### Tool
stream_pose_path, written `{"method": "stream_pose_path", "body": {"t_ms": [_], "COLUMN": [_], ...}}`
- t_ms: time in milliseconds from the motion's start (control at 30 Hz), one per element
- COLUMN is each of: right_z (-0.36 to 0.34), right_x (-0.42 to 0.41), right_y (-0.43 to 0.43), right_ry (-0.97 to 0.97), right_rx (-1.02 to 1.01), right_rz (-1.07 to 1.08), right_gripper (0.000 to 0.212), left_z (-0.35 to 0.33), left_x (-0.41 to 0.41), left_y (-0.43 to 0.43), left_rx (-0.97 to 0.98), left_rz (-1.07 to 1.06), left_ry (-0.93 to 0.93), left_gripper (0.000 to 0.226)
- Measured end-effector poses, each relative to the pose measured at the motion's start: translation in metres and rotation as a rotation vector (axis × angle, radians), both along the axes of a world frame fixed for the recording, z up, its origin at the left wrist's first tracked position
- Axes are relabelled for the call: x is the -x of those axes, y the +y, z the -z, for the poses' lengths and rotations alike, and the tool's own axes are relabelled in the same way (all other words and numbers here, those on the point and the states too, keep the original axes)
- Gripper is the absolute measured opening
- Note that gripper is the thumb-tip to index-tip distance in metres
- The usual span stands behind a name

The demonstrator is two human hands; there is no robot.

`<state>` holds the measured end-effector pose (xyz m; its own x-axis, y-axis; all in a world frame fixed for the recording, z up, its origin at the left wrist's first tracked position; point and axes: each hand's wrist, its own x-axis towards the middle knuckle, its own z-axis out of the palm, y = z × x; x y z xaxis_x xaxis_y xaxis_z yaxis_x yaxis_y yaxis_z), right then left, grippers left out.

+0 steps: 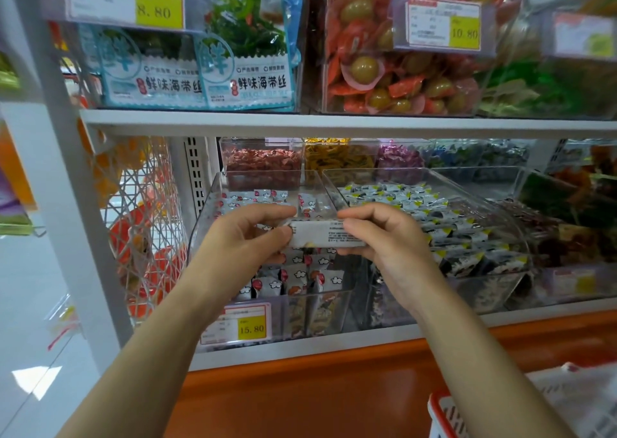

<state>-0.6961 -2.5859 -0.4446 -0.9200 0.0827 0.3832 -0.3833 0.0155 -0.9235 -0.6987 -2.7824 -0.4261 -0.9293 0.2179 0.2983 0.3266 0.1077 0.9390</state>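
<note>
From the head camera we see a small white rectangular snack packet with fine black print [325, 234], held level just in front of the lower shelf, a little above the middle of the view. The left hand [248, 234] pinches its nine o'clock end, thumb under and fingers curled over the top edge. The right hand [384, 237] pinches the three o'clock end in the same way, so both grips are closed narrowly on the packet.

Directly behind and at six o'clock of the packet stands a clear plastic bin of white cloud-printed sachets [207, 217]. At three o'clock of it, just beside, sits a second clear plastic bin of grey sachets with yellow corners [521, 237]. At seven o'clock, on the front of the first bin, we read a yellow-and-white price label marked 15.80 [252, 327]. At eleven o'clock, on the upper shelf, stand blue-and-white bags of green seaweed strips [200, 70]. At five o'clock, in the bottom corner, we see part of a red-rimmed white plastic basket [444, 414].
</note>
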Motion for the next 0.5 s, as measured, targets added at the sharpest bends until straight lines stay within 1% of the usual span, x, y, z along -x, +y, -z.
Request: {"method": "stream_pose_path", "body": {"t_ms": [100, 233, 333, 500], "right_z": [0.0008, -0.0014, -0.0007, 0.0007], "right_x": [0.0014, -0.0015, -0.0016, -0.0024], "right_y": [0.0001, -0.0008, -0.0012, -0.0041], "right_ry": [-0.005, 0.017, 0.025, 0.042], "right_rx": [-0.049, -0.096, -0.107, -0.107], "right_rz": [0.061, 0.102, 0.129, 0.102], "right_gripper": [0.019, 0.015, 0.021, 0.024], "left_z": [-0.0031, -0.0022, -0.0014, 0.0005], "left_x": [-0.0016, -0.0002, 0.0009, 0.0033], "left_y": [-0.0006, -0.0029, -0.0051, -0.0026], "left_rx": [0.092, 0.136, 0.171, 0.298], "left_rz": [-0.018, 0.009, 0.026, -0.079], "left_ry": [0.029, 0.049, 0.089, 0.255], "left_gripper": [0.023, 0.02, 0.021, 0.024]}}
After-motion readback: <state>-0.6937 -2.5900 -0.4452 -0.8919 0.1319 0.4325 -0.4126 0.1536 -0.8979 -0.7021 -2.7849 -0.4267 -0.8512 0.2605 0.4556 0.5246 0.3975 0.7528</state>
